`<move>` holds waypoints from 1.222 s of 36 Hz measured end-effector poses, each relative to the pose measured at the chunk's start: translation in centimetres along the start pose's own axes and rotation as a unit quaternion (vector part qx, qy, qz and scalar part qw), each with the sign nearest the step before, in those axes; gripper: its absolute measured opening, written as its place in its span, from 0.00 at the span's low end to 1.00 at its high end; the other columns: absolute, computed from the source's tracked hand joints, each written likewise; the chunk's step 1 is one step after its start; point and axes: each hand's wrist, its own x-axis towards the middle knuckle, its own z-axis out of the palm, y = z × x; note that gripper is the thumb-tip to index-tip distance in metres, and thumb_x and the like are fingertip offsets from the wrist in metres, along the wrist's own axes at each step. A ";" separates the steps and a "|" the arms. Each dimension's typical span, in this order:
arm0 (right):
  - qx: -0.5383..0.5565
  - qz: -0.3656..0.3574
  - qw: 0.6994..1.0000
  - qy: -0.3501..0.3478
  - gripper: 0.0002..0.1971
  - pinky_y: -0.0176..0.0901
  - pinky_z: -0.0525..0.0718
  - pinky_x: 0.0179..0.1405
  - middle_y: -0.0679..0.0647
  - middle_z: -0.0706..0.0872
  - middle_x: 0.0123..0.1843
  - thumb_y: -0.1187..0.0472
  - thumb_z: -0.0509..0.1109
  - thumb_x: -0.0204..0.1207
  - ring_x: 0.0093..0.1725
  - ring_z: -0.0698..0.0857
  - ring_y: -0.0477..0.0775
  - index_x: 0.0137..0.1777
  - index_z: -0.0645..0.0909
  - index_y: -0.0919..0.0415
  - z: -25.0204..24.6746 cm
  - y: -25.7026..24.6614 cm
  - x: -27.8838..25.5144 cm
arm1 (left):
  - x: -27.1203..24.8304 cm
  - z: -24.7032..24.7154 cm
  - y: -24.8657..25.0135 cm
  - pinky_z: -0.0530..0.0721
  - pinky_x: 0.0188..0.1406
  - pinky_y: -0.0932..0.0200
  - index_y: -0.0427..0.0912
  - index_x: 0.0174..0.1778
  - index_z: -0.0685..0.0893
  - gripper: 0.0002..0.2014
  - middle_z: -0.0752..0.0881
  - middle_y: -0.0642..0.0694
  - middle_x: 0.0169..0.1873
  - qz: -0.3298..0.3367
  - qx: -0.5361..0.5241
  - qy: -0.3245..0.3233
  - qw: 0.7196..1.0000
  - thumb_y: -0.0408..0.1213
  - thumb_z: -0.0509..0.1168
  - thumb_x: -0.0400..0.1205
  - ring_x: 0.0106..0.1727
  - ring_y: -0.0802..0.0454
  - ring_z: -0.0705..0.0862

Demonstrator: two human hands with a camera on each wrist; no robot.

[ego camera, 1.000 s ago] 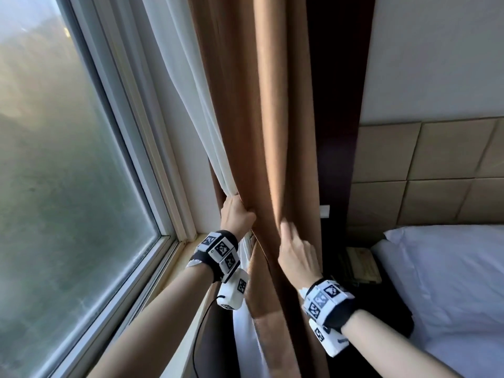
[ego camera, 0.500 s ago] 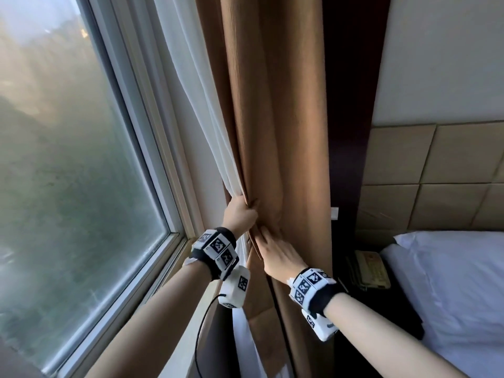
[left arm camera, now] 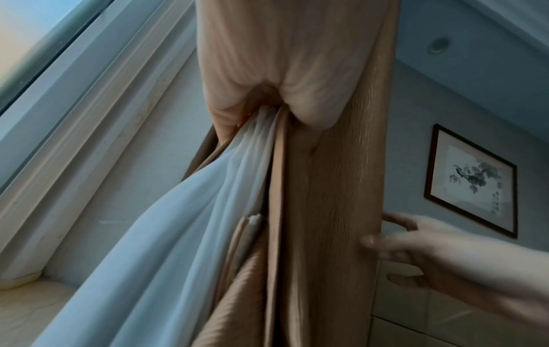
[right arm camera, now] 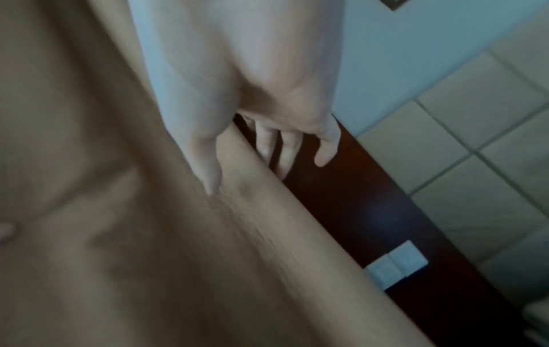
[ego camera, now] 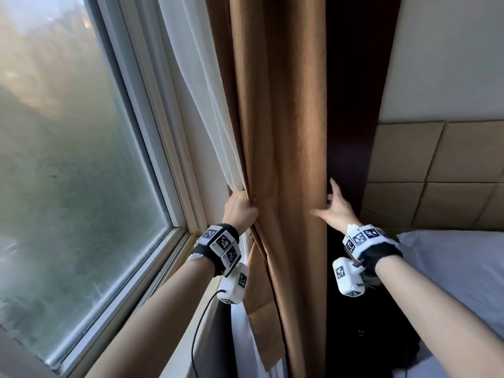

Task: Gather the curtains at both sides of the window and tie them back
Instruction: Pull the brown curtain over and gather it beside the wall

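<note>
Reaching right hand point(ego camera: 336, 207) has shifted to brown curtain's point(ego camera: 286, 132) right edge.

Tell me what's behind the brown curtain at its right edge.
Behind the brown curtain, a dark wood panel shows, with a white switch plate on it. The right hand reaches round that edge, fingers spread. Whatever lies further behind the fabric is covered.

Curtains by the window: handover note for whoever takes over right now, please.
Left hand: grips the bunched sheer curtain and brown curtain together at their window-side edge.
Right hand: open, fingers spread, reaching round the brown curtain's far edge; not gripping.
Done: this side is mostly gathered into a column beside the window.
Left: close the right hand round the bundle and tie it; no tie-back is visible. The other side is out of view.
</note>
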 end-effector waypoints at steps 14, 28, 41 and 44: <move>-0.180 -0.216 0.957 0.072 0.27 0.55 0.87 0.43 0.69 0.84 0.55 0.62 0.66 0.76 0.47 0.87 0.70 0.75 0.67 0.69 5.1 -0.8 -8.5 | 0.4 0.4 -0.1 0.70 0.37 0.55 0.40 0.31 0.69 0.07 0.78 0.37 0.37 -0.007 -0.013 0.020 1.000 0.24 0.57 0.69 0.42 0.33 0.78; -0.281 -0.221 0.931 -0.080 0.24 0.58 0.83 0.53 0.68 0.70 0.73 0.72 0.54 0.77 0.54 0.84 0.72 0.74 0.66 0.67 10.9 -3.3 -7.8 | -0.8 1.1 2.1 0.76 0.65 0.49 0.32 0.64 0.79 0.35 0.76 0.32 0.66 -0.027 -0.092 -0.024 0.995 0.63 0.48 0.84 0.65 0.31 0.77; -0.182 -0.238 0.938 -0.176 0.35 0.45 0.71 0.75 0.53 0.70 0.76 0.66 0.60 0.71 0.72 0.75 0.56 0.80 0.64 0.48 8.7 -2.1 -4.8 | 0.7 0.5 -1.6 0.77 0.41 0.54 0.37 0.38 0.75 0.09 0.81 0.34 0.45 0.033 -0.006 -0.003 0.999 0.22 0.58 0.66 0.49 0.33 0.79; -0.145 -0.221 0.962 -0.070 0.23 0.35 0.74 0.67 0.54 0.84 0.63 0.71 0.62 0.72 0.64 0.82 0.55 0.64 0.84 0.55 7.3 -0.8 -1.8 | 0.9 -0.1 -2.4 0.78 0.45 0.54 0.33 0.47 0.80 0.15 0.82 0.35 0.47 0.025 -0.007 -0.002 1.000 0.22 0.58 0.66 0.52 0.35 0.79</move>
